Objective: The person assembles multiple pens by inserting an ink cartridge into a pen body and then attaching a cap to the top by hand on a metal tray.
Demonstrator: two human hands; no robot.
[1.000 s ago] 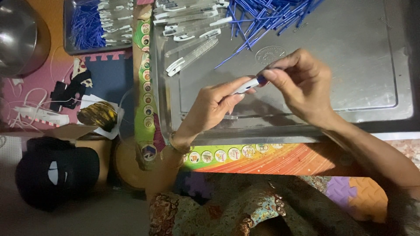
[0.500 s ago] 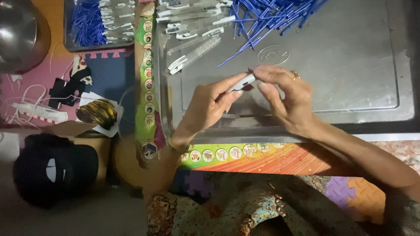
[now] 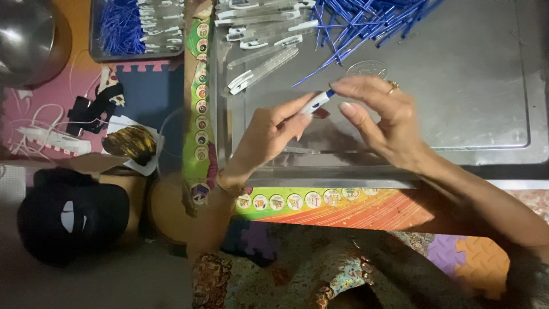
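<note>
At the far left a steel bowl (image 3: 26, 34) is sitting by a small tray (image 3: 137, 54) of blue refills and clear barrels, with white cables (image 3: 40, 137) and a black cap (image 3: 71, 214) lying below them on the foam mat.

Moving rightward, the left hand (image 3: 269, 134) is pinching a small pen piece (image 3: 315, 103), white with a blue tip, between thumb and fingers, its fingers closed on it. It is holding the piece just above the big steel tray (image 3: 486, 114), near the tray's front middle.

A second ago both hands were gripping this piece together; now the right hand (image 3: 380, 120) is coming off it. Its fingers are spreading apart, with the fingertips hovering just beside the blue tip and holding nothing. That suggests the two parts are now pressed together and the left hand alone is carrying the result.

The piece is looking short, slim and slightly tilted, its blue end pointing up and to the right. Behind it, clear pen barrels (image 3: 263, 68) and a loose heap of blue refills (image 3: 366, 23) are lying along the tray's back edge.
</note>
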